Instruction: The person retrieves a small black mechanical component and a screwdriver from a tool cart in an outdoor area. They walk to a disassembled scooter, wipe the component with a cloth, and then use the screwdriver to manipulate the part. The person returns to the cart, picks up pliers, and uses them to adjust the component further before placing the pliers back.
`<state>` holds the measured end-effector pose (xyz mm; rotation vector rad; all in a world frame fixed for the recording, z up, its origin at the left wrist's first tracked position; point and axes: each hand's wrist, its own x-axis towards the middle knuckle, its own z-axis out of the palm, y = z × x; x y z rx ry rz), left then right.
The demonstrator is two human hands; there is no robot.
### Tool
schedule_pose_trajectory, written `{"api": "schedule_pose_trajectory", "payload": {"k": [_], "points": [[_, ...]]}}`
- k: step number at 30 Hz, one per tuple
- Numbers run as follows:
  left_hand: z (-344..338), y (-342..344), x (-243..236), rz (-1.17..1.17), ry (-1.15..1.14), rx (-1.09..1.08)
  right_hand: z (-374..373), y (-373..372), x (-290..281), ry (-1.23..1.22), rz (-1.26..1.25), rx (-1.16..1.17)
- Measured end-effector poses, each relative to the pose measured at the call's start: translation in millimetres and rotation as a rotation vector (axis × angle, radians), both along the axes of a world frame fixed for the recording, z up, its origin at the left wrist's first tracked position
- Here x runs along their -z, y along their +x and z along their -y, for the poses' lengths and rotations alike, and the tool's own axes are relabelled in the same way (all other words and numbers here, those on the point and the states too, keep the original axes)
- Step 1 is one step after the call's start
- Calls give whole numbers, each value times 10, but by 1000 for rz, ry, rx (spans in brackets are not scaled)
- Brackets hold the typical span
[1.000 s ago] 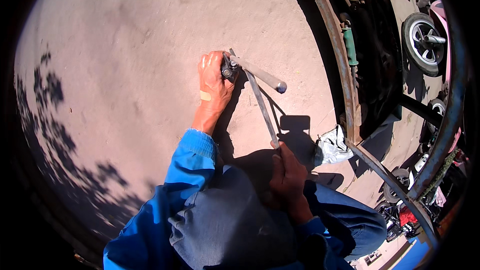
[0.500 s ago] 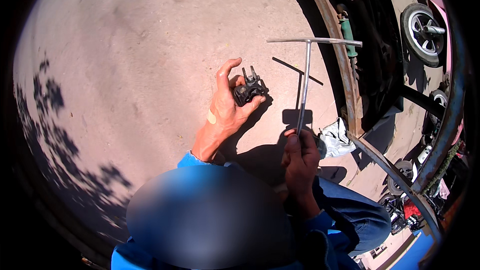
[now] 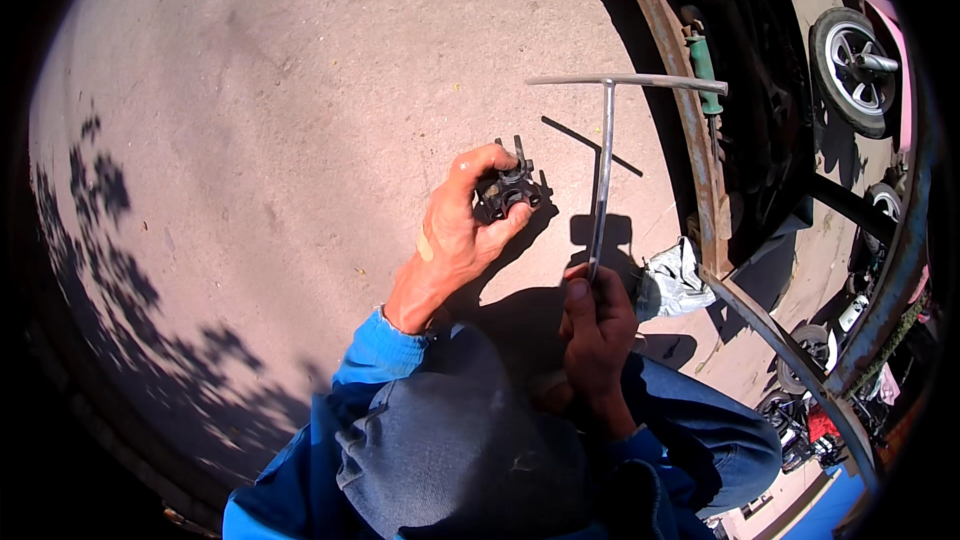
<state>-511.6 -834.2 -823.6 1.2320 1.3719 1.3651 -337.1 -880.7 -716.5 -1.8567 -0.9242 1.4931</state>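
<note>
Over the sunlit ground, my left hand (image 3: pixel 455 225) grips a compact black metal part (image 3: pixel 512 188) with short pins sticking out of it. Thumb and forefinger press on it from two sides; the other fingers are mostly hidden behind. To the right, my right hand (image 3: pixel 597 330) is closed around the lower end of a T-handle wrench (image 3: pixel 604 160). Its bare metal shaft points away from me, with the crossbar at the far end. The wrench's lower tip is hidden in my fingers. Wrench and black part are apart.
A rusty metal frame (image 3: pixel 690 110) runs along the right, with a green-handled tool (image 3: pixel 703 75) at its edge. A white bag (image 3: pixel 675 280) lies by my right knee (image 3: pixel 700 430). Beyond the frame is a spoked wheel (image 3: pixel 850 70). Tree shadow falls at left.
My left forefinger, raised off the black part before, has come down onto it. The part has turned and shifted slightly right. The wrench in my right hand has moved a little left.
</note>
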Motion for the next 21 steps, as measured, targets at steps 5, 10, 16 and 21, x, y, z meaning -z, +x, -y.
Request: {"api": "schedule_pose_trajectory", "payload": {"k": [5, 10, 16, 21], "points": [[33, -29, -56, -32, 38, -21, -26, 23, -18, 106, 59, -123], [60, -17, 81, -43, -12, -16, -79, -1, -138, -12, 6, -40], [-338, -303, 282, -383, -68, -210, -31, 155, -185, 159, 274, -308], [-619, -359, 536, -503, -66, -266, -60, 91, -238, 194, 422, -472]]}}
